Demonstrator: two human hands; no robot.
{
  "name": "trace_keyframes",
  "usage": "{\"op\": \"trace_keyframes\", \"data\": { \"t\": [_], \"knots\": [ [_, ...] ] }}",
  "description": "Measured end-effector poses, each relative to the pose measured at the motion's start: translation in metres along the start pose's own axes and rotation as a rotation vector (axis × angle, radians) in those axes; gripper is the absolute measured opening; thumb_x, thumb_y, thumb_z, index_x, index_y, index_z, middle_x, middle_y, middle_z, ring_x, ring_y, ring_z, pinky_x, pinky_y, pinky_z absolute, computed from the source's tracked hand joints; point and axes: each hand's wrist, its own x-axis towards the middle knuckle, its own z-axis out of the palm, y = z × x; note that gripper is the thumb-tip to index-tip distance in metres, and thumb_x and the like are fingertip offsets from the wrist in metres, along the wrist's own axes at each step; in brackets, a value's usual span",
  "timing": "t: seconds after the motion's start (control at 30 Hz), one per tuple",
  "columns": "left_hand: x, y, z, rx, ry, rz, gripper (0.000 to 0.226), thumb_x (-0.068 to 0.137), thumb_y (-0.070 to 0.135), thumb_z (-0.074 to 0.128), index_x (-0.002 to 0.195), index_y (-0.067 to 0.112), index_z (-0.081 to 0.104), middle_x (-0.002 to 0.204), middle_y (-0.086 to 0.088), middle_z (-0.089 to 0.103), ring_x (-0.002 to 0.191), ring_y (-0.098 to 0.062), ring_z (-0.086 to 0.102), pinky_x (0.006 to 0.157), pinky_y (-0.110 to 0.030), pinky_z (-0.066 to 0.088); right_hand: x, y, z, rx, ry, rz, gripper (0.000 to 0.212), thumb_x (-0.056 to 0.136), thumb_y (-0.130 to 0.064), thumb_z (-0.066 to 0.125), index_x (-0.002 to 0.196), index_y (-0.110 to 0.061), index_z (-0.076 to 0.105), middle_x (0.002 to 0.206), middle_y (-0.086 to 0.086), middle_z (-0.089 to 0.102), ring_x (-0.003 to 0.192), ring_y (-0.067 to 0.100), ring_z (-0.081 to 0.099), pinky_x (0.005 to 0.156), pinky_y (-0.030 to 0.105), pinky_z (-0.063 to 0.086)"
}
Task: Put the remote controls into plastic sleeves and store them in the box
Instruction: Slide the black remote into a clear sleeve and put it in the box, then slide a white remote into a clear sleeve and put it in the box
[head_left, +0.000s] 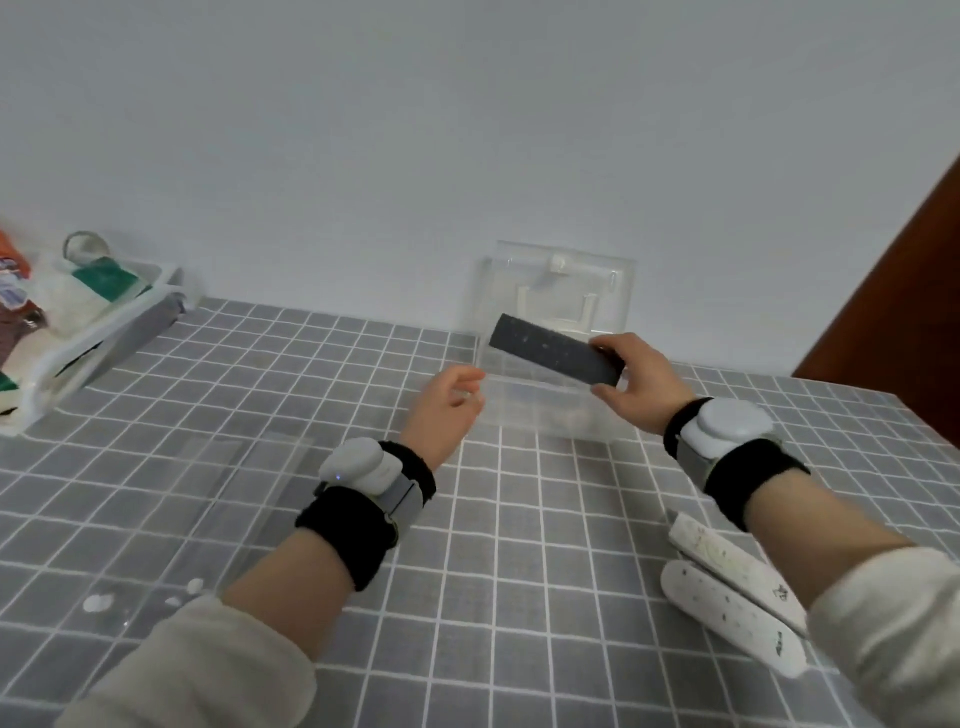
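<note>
Black remote control (556, 357): held in the air over the open box, slanted, with its left end farther off and higher. Whether a sleeve is round it cannot be told.
Right hand (641, 387): closed on the right end of the black remote control, which is pinched between the fingers (608, 343) above and the thumb below.
Left hand (447, 405): raised just left of the box with the palm turned towards it. Its fingers are loosely curled and slightly apart, nothing is held, and the tips are blurred.
Box (519, 410): clear plastic, set on the worktop near the wall. What lies inside cannot be made out.
Lid (556, 280): clear, stood upright behind the box against the wall.
Plastic sleeves (244, 467): clear, laid flat on the worktop left of the left forearm, apart from the box.
White remote controls (727, 608): two, laid side by side and touching at the right of the worktop, partly hidden by the right forearm.
Worktop (519, 571): covered with a grey cloth marked with a white grid.
Wrist devices (727, 426): pale grey, one strapped on each wrist between black bands.
Tray (78, 353): white, seen at the far left, filled with packets.
White specks (98, 603): scattered on the cloth near the left sleeve.
</note>
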Motion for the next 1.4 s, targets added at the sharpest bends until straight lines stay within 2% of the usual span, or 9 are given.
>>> {"op": "trace_keyframes", "data": {
  "t": [0.17,0.37,0.53,0.87,0.97,1.1,1.2,1.27,1.4],
  "knots": [
    [0.032,-0.01,0.006,0.226,0.101,0.092,0.033,0.09,0.003,0.05,0.119,0.017,0.058,0.126,-0.007,0.046,0.098,-0.013,0.051,0.088,-0.017,0.038,0.042,0.019,-0.001,0.01,-0.279,0.096,0.046,0.075,-0.005,0.067,0.119,-0.009,0.054,0.121,0.011,0.059,0.108,0.023,0.053,0.09,0.023,0.034],
    [0.048,-0.019,0.014,0.268,0.052,0.153,0.019,0.089,0.018,0.058,0.107,0.017,0.066,0.11,0.002,0.043,0.102,-0.012,0.047,0.089,-0.012,0.03,0.069,0.031,0.004,0.014,-0.535,0.18,0.041,0.081,0.001,0.055,0.119,-0.012,0.056,0.113,0.004,0.058,0.101,0.015,0.048,0.091,0.024,0.033],
    [0.054,-0.022,0.018,0.218,0.116,0.123,0.007,0.083,0.019,0.066,0.089,0.016,0.068,0.103,0.0,0.048,0.09,-0.014,0.052,0.08,-0.009,0.038,0.078,0.03,0.026,-0.129,-0.56,0.167,0.034,0.081,-0.004,0.05,0.106,-0.022,0.065,0.098,-0.003,0.062,0.092,0.014,0.054,0.089,0.027,0.043],
    [0.053,-0.015,0.02,0.245,0.122,0.05,0.01,0.083,0.022,0.067,0.09,0.016,0.068,0.108,0.0,0.048,0.093,-0.014,0.054,0.075,-0.01,0.038,0.081,0.017,0.038,-0.247,-0.63,0.267,0.033,0.086,-0.005,0.043,0.107,-0.015,0.067,0.119,0.003,0.064,0.111,0.023,0.056,0.095,0.028,0.04],
    [0.05,-0.015,0.021,0.215,0.12,0.045,0.011,0.084,0.02,0.065,0.094,0.017,0.068,0.11,0.001,0.047,0.095,-0.015,0.055,0.083,-0.018,0.042,0.079,0.022,0.039,-0.137,-0.516,0.287,0.03,0.086,-0.005,0.046,0.102,-0.016,0.069,0.115,0.003,0.066,0.111,0.021,0.057,0.096,0.027,0.04],
    [0.038,-0.01,0.015,0.153,0.101,0.047,0.031,0.089,0.019,0.059,0.12,0.019,0.061,0.125,-0.003,0.049,0.102,-0.012,0.053,0.09,-0.02,0.039,0.066,0.015,0.029,0.39,-0.131,0.206,0.028,0.086,0.006,0.044,0.096,-0.004,0.068,0.105,0.011,0.068,0.095,0.016,0.063,0.088,0.016,0.045],
    [0.02,-0.01,0.005,0.153,0.106,0.049,0.035,0.092,0.018,0.054,0.127,0.017,0.055,0.132,-0.003,0.05,0.102,-0.007,0.052,0.087,-0.017,0.038,0.043,0.0,0.019,0.527,-0.09,0.149,0.028,0.087,0.007,0.043,0.094,-0.007,0.066,0.099,0.013,0.068,0.077,0.0,0.065,0.08,0.007,0.047],
    [0.0,-0.012,-0.006,0.161,0.134,0.03,0.035,0.093,0.017,0.052,0.127,0.015,0.054,0.133,-0.003,0.052,0.101,-0.007,0.052,0.083,-0.014,0.039,0.022,-0.011,0.019,0.547,-0.068,0.145,0.027,0.088,0.006,0.043,0.094,-0.009,0.065,0.095,0.01,0.068,0.077,-0.003,0.063,0.086,0.015,0.047],
    [-0.029,-0.02,-0.025,0.15,0.202,-0.054,0.032,0.093,0.015,0.051,0.124,0.014,0.055,0.127,-0.002,0.058,0.102,-0.011,0.055,0.09,-0.026,0.044,-0.014,-0.019,0.024,0.615,0.031,0.156,0.027,0.087,0.005,0.047,0.089,-0.015,0.065,0.089,0.004,0.067,0.074,-0.009,0.062,0.083,0.011,0.047]
  ]
}}
